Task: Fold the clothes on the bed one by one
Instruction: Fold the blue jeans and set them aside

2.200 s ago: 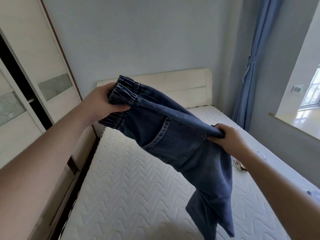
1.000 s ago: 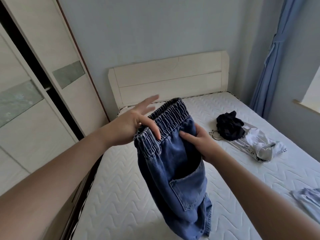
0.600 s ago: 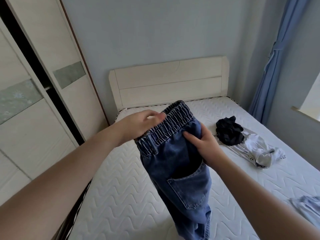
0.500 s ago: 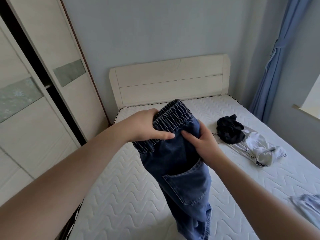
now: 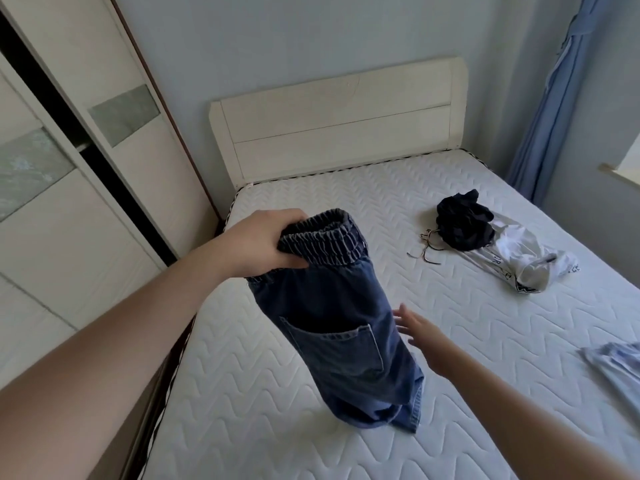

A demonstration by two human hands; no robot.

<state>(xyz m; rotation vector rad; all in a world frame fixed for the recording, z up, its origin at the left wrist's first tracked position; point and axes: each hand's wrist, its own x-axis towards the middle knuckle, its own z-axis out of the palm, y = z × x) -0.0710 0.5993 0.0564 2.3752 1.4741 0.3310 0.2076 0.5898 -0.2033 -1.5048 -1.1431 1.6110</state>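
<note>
I see the left hand (image 5: pixel 258 242) clenched on the jeans (image 5: pixel 341 327) at the gathered elastic waistband, holding them upright over the bed (image 5: pixel 346 445). Jeans: dark blue denim, doubled lengthwise into a narrow column, patch pocket facing me, ribbed waistband bunched at top. Hems crumple on the mattress, so the lower end touches the bed while the rest hangs.

Right hand (image 5: pixel 420 336) released, fingers spread, just beside the jeans' right edge at about pocket height; can't tell if it touches the cloth.

Bed surface: white quilted mattress, wavy stitch pattern, bare. Cream wood headboard (image 5: pixel 339 116) at the far end, two flat panels. Wardrobe (image 5: pixel 69 150) close along the bed's left edge, pale doors with grey-green inset panels, dark gap between doors.

Open room: wide bare mattress around and in front of the jeans. Far right holds a crumpled black garment (image 5: pixel 464 221) on top of a white one (image 5: pixel 519 258) with dark trim, cords trailing beside them. Pale blue garment (image 5: pixel 616 368) at the right edge, cut off by the frame. Blue curtain (image 5: pixel 554 98) in the right corner.
</note>
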